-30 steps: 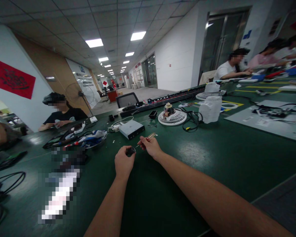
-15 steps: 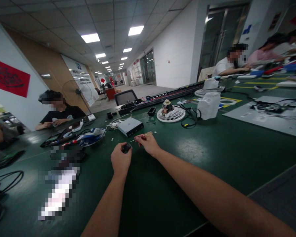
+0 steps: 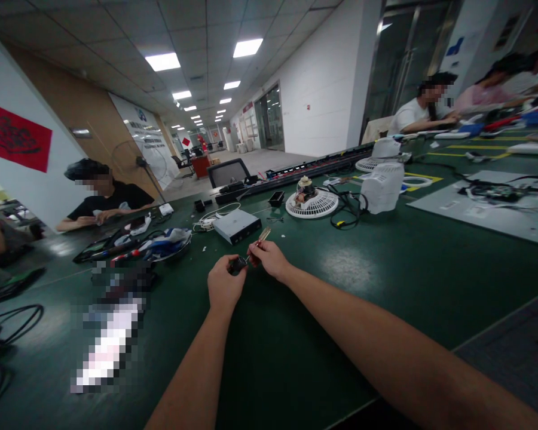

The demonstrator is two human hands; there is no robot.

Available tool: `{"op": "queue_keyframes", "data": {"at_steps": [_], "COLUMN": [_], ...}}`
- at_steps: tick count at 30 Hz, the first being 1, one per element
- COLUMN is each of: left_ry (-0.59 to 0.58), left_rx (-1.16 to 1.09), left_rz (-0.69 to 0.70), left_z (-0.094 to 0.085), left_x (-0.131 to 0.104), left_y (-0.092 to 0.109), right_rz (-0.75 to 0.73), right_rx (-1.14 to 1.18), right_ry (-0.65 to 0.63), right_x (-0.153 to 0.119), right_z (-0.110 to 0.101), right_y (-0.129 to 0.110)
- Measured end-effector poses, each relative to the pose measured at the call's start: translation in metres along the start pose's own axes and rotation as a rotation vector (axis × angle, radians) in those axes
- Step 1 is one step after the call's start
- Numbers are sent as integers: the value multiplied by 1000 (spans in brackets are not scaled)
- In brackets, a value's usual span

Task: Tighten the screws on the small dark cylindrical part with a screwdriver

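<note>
Between the thumb and fingers of my left hand (image 3: 225, 282) is a small black cylindrical part (image 3: 237, 265), its end turned toward the right hand. My right hand (image 3: 269, 260) pinches a slim screwdriver-like tool (image 3: 264, 234) with a thin metal shaft and a tan back end. The shaft's tip is at the end of the black part; whether it touches cannot be made out. Just beyond both hands, a grey metal box (image 3: 237, 226) with a black front lies on the green table (image 3: 323, 322).
A white fan base with an exposed motor (image 3: 311, 203) sits behind the hands, with a black cable and a white housing (image 3: 382, 190) to its right. Left are a cluttered dish of tools (image 3: 173, 243) and a seated person (image 3: 110, 197). A grey panel (image 3: 488, 206) lies right.
The tool has swung from nearly level to a steeper tilt, and its tip has come to the black part. My hands have moved closer together.
</note>
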State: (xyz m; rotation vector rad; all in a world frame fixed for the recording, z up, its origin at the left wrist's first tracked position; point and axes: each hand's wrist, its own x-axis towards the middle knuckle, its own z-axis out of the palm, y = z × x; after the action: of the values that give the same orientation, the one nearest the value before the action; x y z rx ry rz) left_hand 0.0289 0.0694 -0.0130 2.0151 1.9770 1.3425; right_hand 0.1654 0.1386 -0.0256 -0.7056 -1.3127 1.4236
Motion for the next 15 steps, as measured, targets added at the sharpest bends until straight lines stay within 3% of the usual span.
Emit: {"op": "queue_keyframes", "data": {"at_steps": [15], "left_ry": [-68], "left_rx": [28], "left_rz": [24], "left_z": [-1], "left_x": [-1], "left_y": [2], "right_rz": [22], "right_rx": [-14], "right_ry": [25], "right_x": [0], "right_z": [-1], "right_y": [0]}}
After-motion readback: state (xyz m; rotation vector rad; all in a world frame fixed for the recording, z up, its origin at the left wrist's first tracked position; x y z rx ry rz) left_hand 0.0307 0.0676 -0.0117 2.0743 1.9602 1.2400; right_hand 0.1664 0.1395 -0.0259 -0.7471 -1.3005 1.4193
